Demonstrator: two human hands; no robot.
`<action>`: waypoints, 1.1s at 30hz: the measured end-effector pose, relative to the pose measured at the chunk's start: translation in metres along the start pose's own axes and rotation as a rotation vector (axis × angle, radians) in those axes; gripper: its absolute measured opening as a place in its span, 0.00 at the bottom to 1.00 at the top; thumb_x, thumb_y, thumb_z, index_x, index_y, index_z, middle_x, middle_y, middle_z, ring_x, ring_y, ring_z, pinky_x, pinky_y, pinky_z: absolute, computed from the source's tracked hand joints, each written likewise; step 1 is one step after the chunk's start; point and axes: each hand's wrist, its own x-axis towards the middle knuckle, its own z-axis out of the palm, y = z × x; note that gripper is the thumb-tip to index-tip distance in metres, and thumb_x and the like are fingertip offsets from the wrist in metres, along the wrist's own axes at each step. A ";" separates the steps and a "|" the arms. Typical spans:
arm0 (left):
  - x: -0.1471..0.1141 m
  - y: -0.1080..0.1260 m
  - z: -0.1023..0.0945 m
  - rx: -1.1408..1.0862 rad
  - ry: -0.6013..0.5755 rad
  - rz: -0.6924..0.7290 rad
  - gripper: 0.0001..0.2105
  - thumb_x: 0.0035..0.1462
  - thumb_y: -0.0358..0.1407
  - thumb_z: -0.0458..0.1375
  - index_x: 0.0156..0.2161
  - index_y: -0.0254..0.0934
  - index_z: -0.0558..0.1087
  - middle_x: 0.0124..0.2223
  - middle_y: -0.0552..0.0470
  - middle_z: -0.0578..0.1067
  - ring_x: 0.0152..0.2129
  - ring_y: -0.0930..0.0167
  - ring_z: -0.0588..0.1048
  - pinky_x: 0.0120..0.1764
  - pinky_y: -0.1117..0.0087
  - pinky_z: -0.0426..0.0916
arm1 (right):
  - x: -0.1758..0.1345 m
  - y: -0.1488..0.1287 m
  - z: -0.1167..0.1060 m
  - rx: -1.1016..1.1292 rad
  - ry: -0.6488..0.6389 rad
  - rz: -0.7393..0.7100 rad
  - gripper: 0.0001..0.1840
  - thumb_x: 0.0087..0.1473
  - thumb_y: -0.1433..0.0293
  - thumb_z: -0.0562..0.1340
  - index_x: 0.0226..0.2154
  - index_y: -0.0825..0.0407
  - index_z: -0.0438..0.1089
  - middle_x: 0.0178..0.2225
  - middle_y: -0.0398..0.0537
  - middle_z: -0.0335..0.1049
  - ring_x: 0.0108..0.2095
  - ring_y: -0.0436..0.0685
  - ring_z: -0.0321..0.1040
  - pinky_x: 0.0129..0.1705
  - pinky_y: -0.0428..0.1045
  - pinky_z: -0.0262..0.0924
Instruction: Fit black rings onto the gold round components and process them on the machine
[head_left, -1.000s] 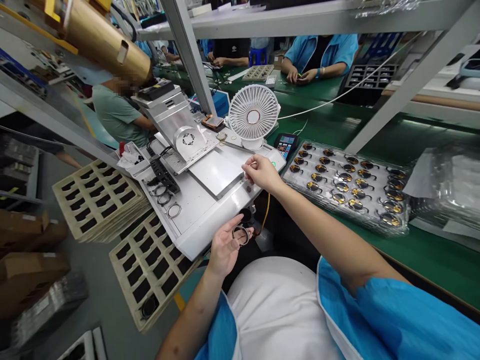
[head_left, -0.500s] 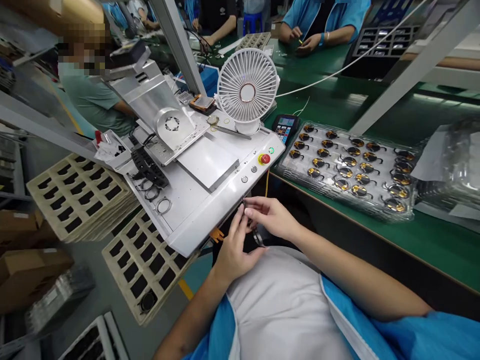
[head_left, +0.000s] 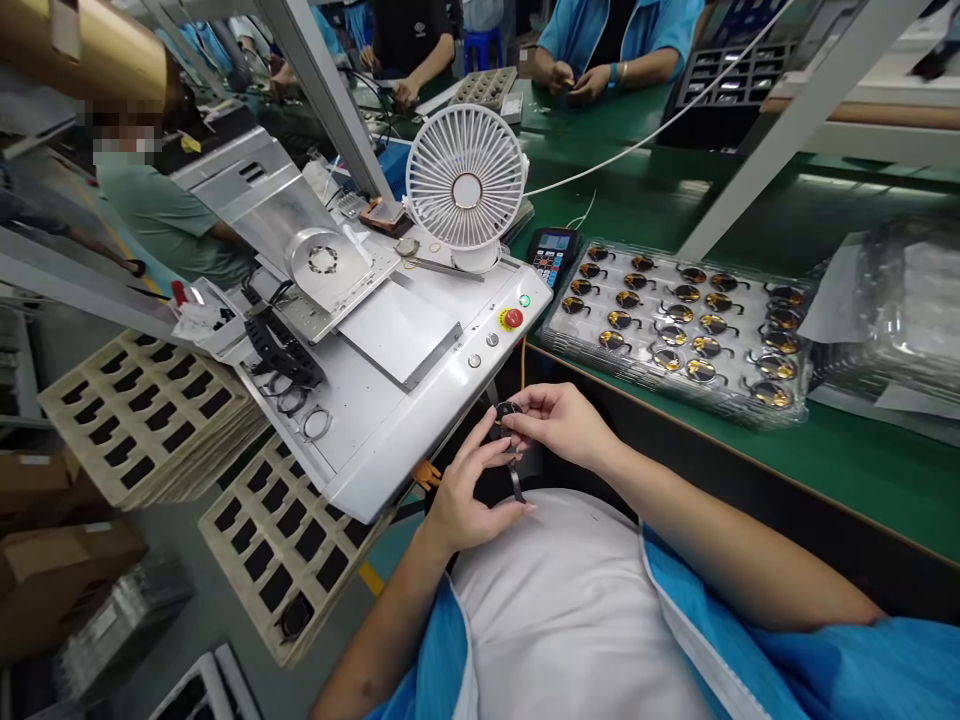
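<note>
A worker's right grip (head_left: 566, 425) pinches a small black disc (head_left: 508, 408) between thumb and fingertips, while the left grip (head_left: 465, 495) meets its near edge, thumb spread well below the fingers. 1 second ago the 2 hands were apart, the right over the front of the white machine base (head_left: 360, 470), the left holding a metal ring (head_left: 516, 482); now they work together, and the red emergency-stop button (head_left: 513, 318), hidden then, shows beyond them. The shift suggests attention has passed from the machine to the small parts. The disc, barely visible 0.5 seconds ago, turns a dark face up toward the wearer; being round, it shows no clear long axis, and fingers hide its exact tilt. The ring hangs just below the left grip's fingers, nearly edge-on, its visible length running down toward the white shirt (head_left: 555, 570); whether that grip pinches it cannot be told. A clear plastic tray (head_left: 574, 328) of black-and-amber components (head_left: 679, 312) lies ahead and right of the right grip, on the green surface (head_left: 862, 475)
</note>
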 end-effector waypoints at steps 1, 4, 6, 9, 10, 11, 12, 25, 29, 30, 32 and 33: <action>0.000 0.000 -0.001 0.076 -0.024 0.007 0.41 0.50 0.30 0.74 0.68 0.44 0.66 0.75 0.33 0.54 0.55 0.53 0.80 0.58 0.52 0.76 | 0.000 0.000 -0.001 0.009 -0.014 0.011 0.26 0.38 0.56 0.80 0.32 0.56 0.75 0.24 0.45 0.76 0.23 0.54 0.75 0.28 0.49 0.74; 0.000 0.000 -0.002 0.190 -0.072 -0.039 0.37 0.53 0.31 0.71 0.68 0.47 0.67 0.74 0.38 0.58 0.61 0.51 0.74 0.60 0.52 0.73 | 0.000 0.001 -0.002 0.036 -0.024 0.028 0.27 0.36 0.55 0.82 0.30 0.56 0.75 0.24 0.46 0.77 0.24 0.55 0.76 0.30 0.49 0.75; 0.000 0.000 -0.002 0.145 -0.078 -0.067 0.37 0.52 0.31 0.72 0.67 0.47 0.68 0.74 0.38 0.60 0.59 0.52 0.77 0.61 0.52 0.73 | -0.001 0.002 -0.002 0.055 0.007 0.031 0.28 0.37 0.52 0.81 0.28 0.56 0.74 0.23 0.46 0.76 0.23 0.53 0.74 0.29 0.48 0.73; 0.002 -0.004 0.000 -0.084 0.012 -0.059 0.39 0.50 0.31 0.74 0.67 0.45 0.67 0.73 0.33 0.61 0.53 0.56 0.81 0.59 0.53 0.74 | -0.003 0.001 -0.001 0.083 0.026 0.067 0.28 0.37 0.52 0.81 0.25 0.55 0.72 0.19 0.43 0.72 0.20 0.49 0.69 0.24 0.44 0.68; 0.002 -0.005 0.001 -0.186 0.074 -0.067 0.39 0.50 0.32 0.75 0.66 0.43 0.68 0.71 0.33 0.64 0.52 0.57 0.81 0.59 0.54 0.74 | -0.003 0.001 -0.001 0.087 0.022 0.078 0.27 0.37 0.54 0.81 0.24 0.55 0.71 0.19 0.42 0.71 0.19 0.48 0.67 0.22 0.43 0.66; 0.003 -0.007 0.002 -0.287 0.150 -0.085 0.36 0.50 0.34 0.75 0.64 0.42 0.70 0.68 0.33 0.70 0.52 0.57 0.81 0.58 0.54 0.75 | -0.004 0.000 0.000 0.085 0.017 0.084 0.26 0.36 0.55 0.81 0.24 0.55 0.71 0.19 0.41 0.71 0.19 0.47 0.65 0.22 0.42 0.64; 0.004 -0.009 0.003 -0.380 0.232 -0.109 0.33 0.51 0.36 0.75 0.62 0.41 0.72 0.63 0.35 0.75 0.52 0.58 0.81 0.57 0.55 0.75 | -0.005 -0.001 0.001 0.078 0.009 0.088 0.26 0.36 0.56 0.81 0.23 0.55 0.71 0.20 0.41 0.71 0.20 0.46 0.65 0.22 0.42 0.63; 0.006 -0.019 0.012 -0.555 0.528 -0.202 0.30 0.32 0.43 0.82 0.46 0.47 0.84 0.47 0.48 0.86 0.41 0.61 0.85 0.44 0.62 0.82 | -0.024 -0.006 0.046 0.155 0.009 0.097 0.20 0.37 0.72 0.72 0.27 0.50 0.60 0.21 0.36 0.70 0.22 0.49 0.70 0.24 0.42 0.62; 0.006 -0.020 0.011 -0.549 0.552 -0.163 0.30 0.30 0.40 0.82 0.45 0.50 0.84 0.45 0.50 0.86 0.40 0.62 0.86 0.43 0.64 0.82 | -0.025 -0.006 0.052 0.116 0.003 0.049 0.18 0.38 0.71 0.67 0.29 0.49 0.57 0.21 0.35 0.69 0.21 0.50 0.71 0.22 0.42 0.61; 0.006 -0.020 0.011 -0.544 0.552 -0.146 0.30 0.29 0.39 0.83 0.45 0.50 0.84 0.45 0.51 0.86 0.39 0.63 0.86 0.43 0.65 0.82 | -0.025 -0.006 0.052 0.103 0.005 0.046 0.18 0.38 0.71 0.67 0.29 0.48 0.57 0.21 0.35 0.69 0.21 0.50 0.71 0.22 0.42 0.60; 0.006 -0.022 0.010 -0.520 0.546 -0.124 0.32 0.28 0.39 0.83 0.45 0.51 0.84 0.45 0.51 0.86 0.39 0.63 0.86 0.42 0.66 0.82 | -0.024 -0.007 0.053 0.077 0.007 0.044 0.17 0.38 0.70 0.66 0.29 0.48 0.57 0.21 0.34 0.69 0.21 0.50 0.70 0.21 0.42 0.60; 0.006 -0.022 0.010 -0.508 0.541 -0.120 0.32 0.28 0.40 0.83 0.45 0.51 0.84 0.45 0.51 0.86 0.39 0.63 0.86 0.41 0.66 0.82 | -0.024 -0.007 0.053 0.071 0.006 0.042 0.17 0.38 0.70 0.66 0.29 0.48 0.57 0.21 0.34 0.68 0.20 0.50 0.70 0.21 0.42 0.59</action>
